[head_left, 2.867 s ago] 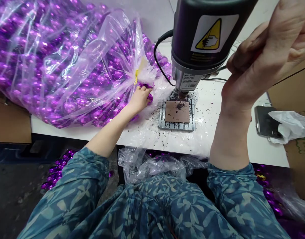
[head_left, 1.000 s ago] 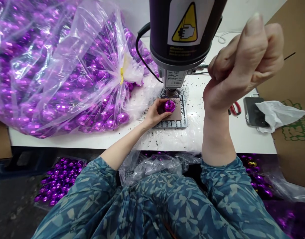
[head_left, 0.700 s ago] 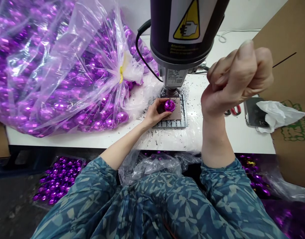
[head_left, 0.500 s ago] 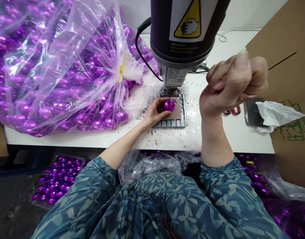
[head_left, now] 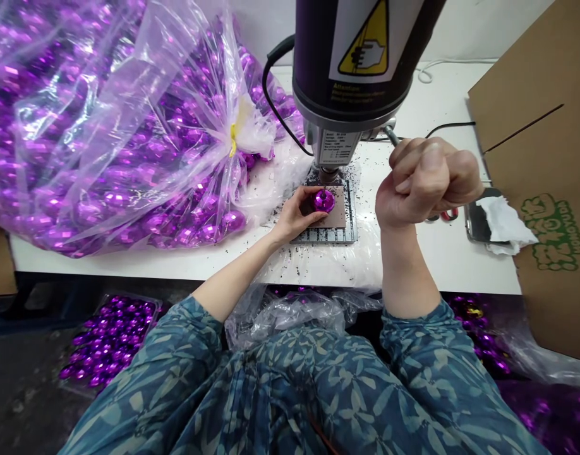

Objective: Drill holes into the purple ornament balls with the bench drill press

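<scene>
My left hand (head_left: 299, 213) pinches a shiny purple faceted ball (head_left: 325, 201) between thumb and fingers. A dark spot shows on top of the ball, which rests on a small brown board (head_left: 336, 218) over the slotted metal base (head_left: 325, 236) of a drill press (head_left: 351, 95). Directly above the ball is the chuck (head_left: 327, 174); I cannot make out the bit clearly. On the right, my right hand (head_left: 427, 180) is closed in a fist around the press's lever handle (head_left: 391, 135), whose rod runs into the fingers.
A big clear bag of purple balls (head_left: 129, 139) fills the left of the table. Dark shavings surround the base. At the right are a phone (head_left: 477, 218), crumpled tissue (head_left: 505, 221) and a cardboard box (head_left: 536, 126). More purple balls lie in a tray (head_left: 112, 341) below.
My right hand has moved lower and left with the lever. My left hand still holds the ball in place. The tissue's raised right end has dropped back toward the phone.
</scene>
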{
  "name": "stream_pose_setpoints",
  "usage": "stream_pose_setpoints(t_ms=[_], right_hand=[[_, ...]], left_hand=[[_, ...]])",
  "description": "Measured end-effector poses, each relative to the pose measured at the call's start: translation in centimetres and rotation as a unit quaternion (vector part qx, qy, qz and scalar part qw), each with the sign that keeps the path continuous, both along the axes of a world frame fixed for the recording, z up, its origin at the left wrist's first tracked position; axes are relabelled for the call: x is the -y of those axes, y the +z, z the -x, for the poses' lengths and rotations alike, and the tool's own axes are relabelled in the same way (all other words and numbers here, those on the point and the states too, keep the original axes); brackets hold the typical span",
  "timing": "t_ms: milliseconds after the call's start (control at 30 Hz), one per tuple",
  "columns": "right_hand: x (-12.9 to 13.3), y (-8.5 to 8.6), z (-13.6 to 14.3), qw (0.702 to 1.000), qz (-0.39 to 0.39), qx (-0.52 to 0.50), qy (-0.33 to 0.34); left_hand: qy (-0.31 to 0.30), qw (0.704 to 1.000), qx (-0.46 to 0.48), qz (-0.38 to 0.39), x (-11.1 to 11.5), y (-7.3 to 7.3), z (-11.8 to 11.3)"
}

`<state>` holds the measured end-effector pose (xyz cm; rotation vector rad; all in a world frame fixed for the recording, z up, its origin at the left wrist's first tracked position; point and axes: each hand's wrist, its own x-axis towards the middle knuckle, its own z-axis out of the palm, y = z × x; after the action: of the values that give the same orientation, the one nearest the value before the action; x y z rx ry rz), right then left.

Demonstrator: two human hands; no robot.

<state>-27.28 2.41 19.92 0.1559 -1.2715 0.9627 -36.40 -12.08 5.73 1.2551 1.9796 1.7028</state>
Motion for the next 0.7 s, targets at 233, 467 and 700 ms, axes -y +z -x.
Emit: stream_pose_setpoints(t_ms=[233, 467, 700], right_hand=[[-0.5, -1.4, 1.7, 0.997, 0.032, -0.067, -0.037], [0.4, 5.9, 2.1, 0.995, 0.082, -0.043, 0.043], [-0.9, 8.3, 4.2, 0.983, 0.156, -0.023, 0.094]], left_hand=[[0.004, 1.0, -0.001, -0.002, 0.0, 0.0, -0.1], [0.019, 0.999, 0.027, -0.006, -0.2, 0.0, -0.4], [0.118, 0.99, -0.072, 0.037, 4.4, 3.7, -2.7]])
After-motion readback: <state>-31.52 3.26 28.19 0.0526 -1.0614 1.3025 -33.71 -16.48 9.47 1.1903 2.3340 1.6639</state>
